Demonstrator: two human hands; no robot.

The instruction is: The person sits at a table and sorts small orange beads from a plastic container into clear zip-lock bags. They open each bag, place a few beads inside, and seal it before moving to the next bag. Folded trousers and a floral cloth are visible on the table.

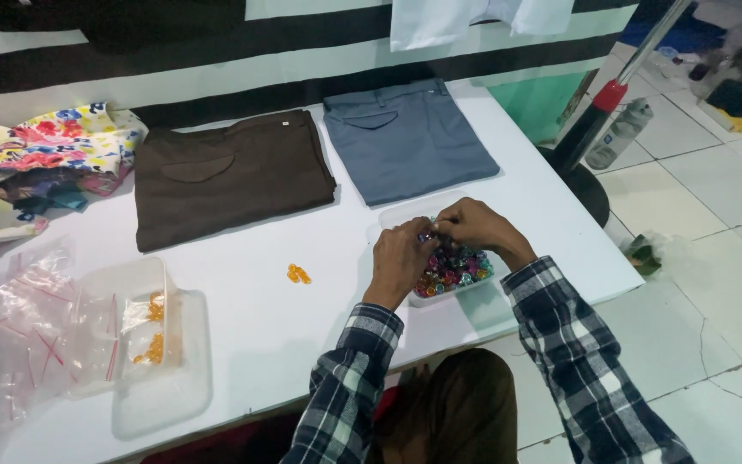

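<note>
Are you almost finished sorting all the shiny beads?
Not nearly. A few orange beads already lie in small bags in the clear tray, and a small orange bunch waits loose on the table. Right now the left hand and right hand pinch something tiny over the tub, where a mixed heap of coloured beads remains.
</note>
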